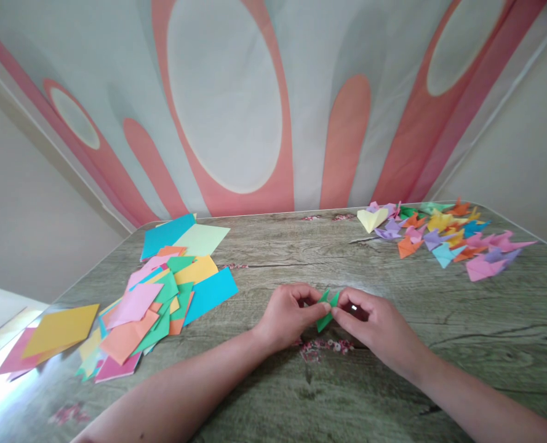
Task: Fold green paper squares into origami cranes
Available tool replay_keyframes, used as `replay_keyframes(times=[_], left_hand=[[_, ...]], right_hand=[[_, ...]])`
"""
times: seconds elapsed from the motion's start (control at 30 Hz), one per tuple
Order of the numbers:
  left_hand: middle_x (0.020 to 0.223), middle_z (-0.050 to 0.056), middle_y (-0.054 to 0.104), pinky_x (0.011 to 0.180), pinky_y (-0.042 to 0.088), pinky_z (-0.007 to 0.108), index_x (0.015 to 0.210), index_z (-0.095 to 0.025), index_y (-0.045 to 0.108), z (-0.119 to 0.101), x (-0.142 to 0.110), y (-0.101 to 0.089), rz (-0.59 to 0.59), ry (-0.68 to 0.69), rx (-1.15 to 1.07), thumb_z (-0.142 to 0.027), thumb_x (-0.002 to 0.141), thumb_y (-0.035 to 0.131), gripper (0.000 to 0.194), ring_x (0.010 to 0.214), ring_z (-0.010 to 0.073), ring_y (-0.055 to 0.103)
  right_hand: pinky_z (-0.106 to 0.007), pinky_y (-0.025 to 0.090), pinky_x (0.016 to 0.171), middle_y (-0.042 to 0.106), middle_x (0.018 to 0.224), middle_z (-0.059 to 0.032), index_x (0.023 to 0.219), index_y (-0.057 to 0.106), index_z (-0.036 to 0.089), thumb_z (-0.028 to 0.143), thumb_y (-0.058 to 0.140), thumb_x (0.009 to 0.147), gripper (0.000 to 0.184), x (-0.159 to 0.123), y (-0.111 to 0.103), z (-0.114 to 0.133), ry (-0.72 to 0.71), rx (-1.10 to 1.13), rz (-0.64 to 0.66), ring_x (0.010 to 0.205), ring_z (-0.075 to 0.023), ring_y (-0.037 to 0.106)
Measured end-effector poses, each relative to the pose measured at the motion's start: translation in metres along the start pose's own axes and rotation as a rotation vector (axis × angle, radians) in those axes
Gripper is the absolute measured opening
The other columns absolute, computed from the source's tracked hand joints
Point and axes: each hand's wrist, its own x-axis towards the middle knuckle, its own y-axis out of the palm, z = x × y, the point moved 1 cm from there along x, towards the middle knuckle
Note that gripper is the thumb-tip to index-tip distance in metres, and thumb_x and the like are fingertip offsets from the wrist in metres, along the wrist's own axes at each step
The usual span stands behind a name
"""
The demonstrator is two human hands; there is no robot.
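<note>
A small green folded paper (325,321) with pointed ends is held between my two hands, just above the table. My left hand (292,315) pinches its left side between thumb and fingers. From the other side, my right hand (369,317) grips the paper with thumb and forefinger. Fingertips hide part of the folds. Two narrow points rise at the top and one points down toward me.
Loose coloured paper sheets (137,301) lie in a spread pile on the left of the wood-patterned table (273,394). Several folded paper cranes (443,253) and a pale yellow folded piece (371,219) sit at the back right. A patterned curtain (307,123) hangs behind the table.
</note>
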Motion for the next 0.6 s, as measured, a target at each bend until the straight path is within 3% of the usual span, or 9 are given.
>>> replay_keyframes(times=[0.17, 0.33, 0.6], left_hand=[[0.063, -0.001, 0.057, 0.056, 0.036, 0.021, 0.072, -0.016, 0.067, 0.0024, 0.0024, 0.0003, 0.034, -0.024, 0.038, -0.036, 0.077, 0.064, 0.022, 0.058, 0.0108, 0.046], [0.064, -0.002, 0.055, 0.06, 0.034, 0.021, 0.063, -0.016, 0.062, -0.0022, 0.0043, -0.0028, -0.006, 0.11, 0.168, -0.029, 0.077, 0.064, 0.019, 0.064, 0.0111, 0.048], [0.064, -0.003, 0.055, 0.059, 0.033, 0.02, 0.066, -0.015, 0.059, -0.0003, 0.0015, -0.0024, -0.053, 0.106, 0.19, -0.027, 0.08, 0.062, 0.018, 0.063, 0.0104, 0.047]], right_hand=[[-0.024, 0.035, 0.055, 0.046, 0.059, 0.0052, 0.066, 0.05, 0.021, 0.023, 0.052, 0.085, 0.019, 0.0003, 0.0037, -0.002, -0.05, -0.095, -0.026, 0.057, -0.0121, 0.045], [-0.024, 0.037, 0.055, 0.046, 0.06, 0.0047, 0.068, 0.048, 0.022, 0.024, 0.049, 0.087, 0.019, 0.0015, 0.0072, -0.003, -0.125, -0.195, -0.08, 0.057, -0.0129, 0.046], [-0.024, 0.039, 0.056, 0.053, 0.063, 0.0036, 0.073, 0.056, 0.021, 0.037, 0.051, 0.089, 0.024, 0.0022, 0.004, -0.0053, -0.067, -0.111, -0.029, 0.059, -0.0134, 0.05]])
